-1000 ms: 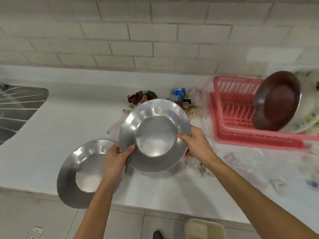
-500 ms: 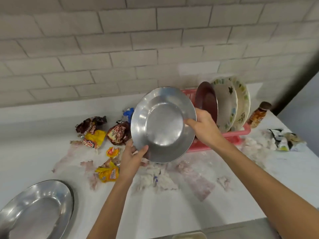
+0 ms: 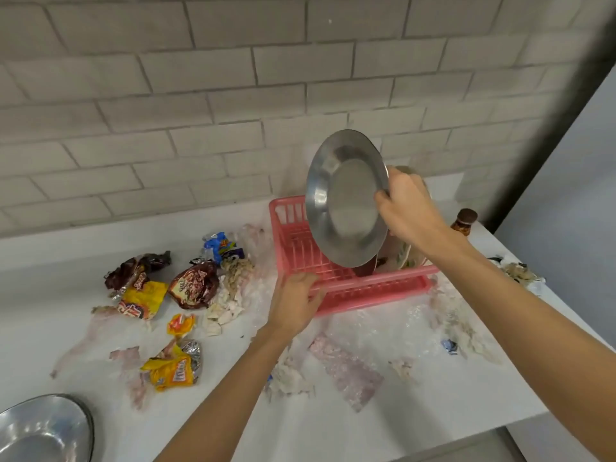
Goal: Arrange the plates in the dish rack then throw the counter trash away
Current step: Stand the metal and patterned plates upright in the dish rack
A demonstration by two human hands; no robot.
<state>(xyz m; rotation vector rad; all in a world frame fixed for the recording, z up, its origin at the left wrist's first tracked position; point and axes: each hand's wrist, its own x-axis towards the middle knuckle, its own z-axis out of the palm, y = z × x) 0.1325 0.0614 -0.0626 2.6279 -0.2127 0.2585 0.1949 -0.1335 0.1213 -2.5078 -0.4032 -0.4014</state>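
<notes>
- Head view, nearest me: a loose steel plate (image 3: 40, 431) lies flat on the white table (image 3: 333, 435) at the lower left corner, cut off by the frame edge.
- Just past it, trash is strewn over the table. There are yellow wrappers (image 3: 170, 371), torn paper and film scraps (image 3: 346, 368), and farther back brown wrappers (image 3: 193, 285) and a blue wrapper (image 3: 221, 246).
- My left hand (image 3: 293, 301) is at the front left corner of the pink dish rack (image 3: 366, 291). Its fingers are curled over the rack's front rail, holding it.
- My right hand (image 3: 410, 211) is up over the rack, fingers and thumb pinching the right rim of the held steel plate (image 3: 343, 201).
- That plate stands on edge, tilted, hollow face toward me, with its lower rim down by the rack's slots. I cannot tell whether it touches them.
- Behind the held plate, a dark red plate (image 3: 365, 270) and patterned plates (image 3: 405, 255) stand in the rack's right half, mostly hidden.
- A brown-capped bottle (image 3: 463, 221) stands on the table just beyond the rack's right end.
- Farthest back is a pale tiled wall (image 3: 200, 95).
</notes>
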